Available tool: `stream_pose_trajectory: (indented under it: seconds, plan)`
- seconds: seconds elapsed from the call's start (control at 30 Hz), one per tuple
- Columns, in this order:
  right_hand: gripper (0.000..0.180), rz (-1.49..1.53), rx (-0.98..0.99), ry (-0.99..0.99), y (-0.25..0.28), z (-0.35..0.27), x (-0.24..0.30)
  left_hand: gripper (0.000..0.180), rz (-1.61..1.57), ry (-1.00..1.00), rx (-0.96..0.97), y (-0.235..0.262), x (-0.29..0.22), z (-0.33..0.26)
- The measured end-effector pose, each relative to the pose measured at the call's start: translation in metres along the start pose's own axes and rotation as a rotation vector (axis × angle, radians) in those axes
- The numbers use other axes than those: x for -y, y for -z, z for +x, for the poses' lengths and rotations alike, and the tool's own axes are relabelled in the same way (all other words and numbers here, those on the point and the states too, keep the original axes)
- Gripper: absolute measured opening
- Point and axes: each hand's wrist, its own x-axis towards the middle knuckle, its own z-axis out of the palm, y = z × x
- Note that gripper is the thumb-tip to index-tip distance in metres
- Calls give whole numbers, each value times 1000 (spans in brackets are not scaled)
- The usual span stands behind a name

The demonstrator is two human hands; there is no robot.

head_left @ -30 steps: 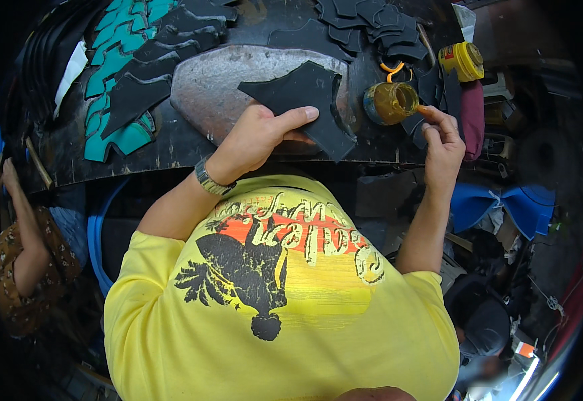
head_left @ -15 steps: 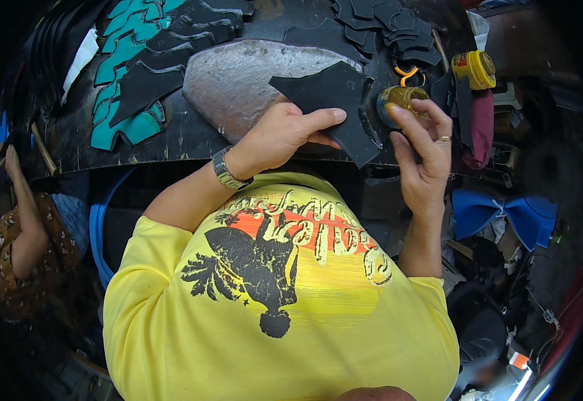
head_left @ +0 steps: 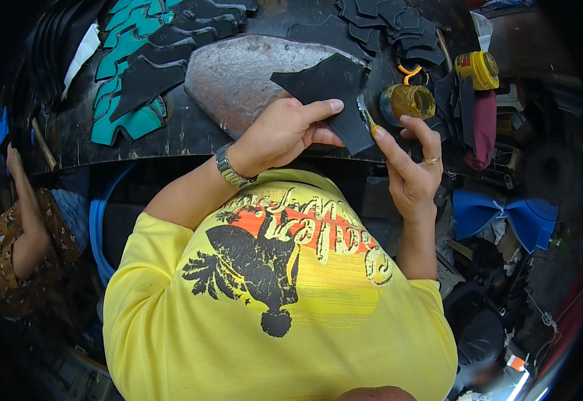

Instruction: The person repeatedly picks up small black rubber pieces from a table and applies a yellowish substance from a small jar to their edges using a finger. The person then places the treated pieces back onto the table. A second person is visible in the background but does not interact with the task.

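My left hand (head_left: 285, 130) grips a flat black cut-out piece (head_left: 335, 90) by its near edge, holding it over a grey stone slab (head_left: 238, 77) on the dark workbench (head_left: 171, 137). My right hand (head_left: 412, 167) pinches a small brush (head_left: 368, 120) whose tip touches the right edge of the black piece. Just beyond the brush stands an open jar of yellow glue (head_left: 408, 100).
Teal and black cut pieces (head_left: 138, 73) are stacked at the bench's left, more black pieces (head_left: 385, 23) at the back. A yellow-lidded tin (head_left: 479, 70) sits at the right. Blue material (head_left: 505, 217) lies lower right. Another person (head_left: 21, 247) sits at the left.
My right hand has left the glue jar and brought the brush to the black piece's edge. My left hand shifted the piece slightly on the slab.
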Motion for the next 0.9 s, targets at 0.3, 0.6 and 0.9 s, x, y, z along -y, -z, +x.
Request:
stream_pose_trajectory:
  seconds: [0.3,0.6,0.9]
  plan:
    - [40,-17,-154,-2,3,-5,5,26,40,-73,-44,2,-2,6]
    - [48,-226,-89,-12,-12,-2,6,27,72,-91,-78,-4,1,3]
    - [46,-254,-86,91,-21,-14,6,26,41,-70,-57,0,3,8]
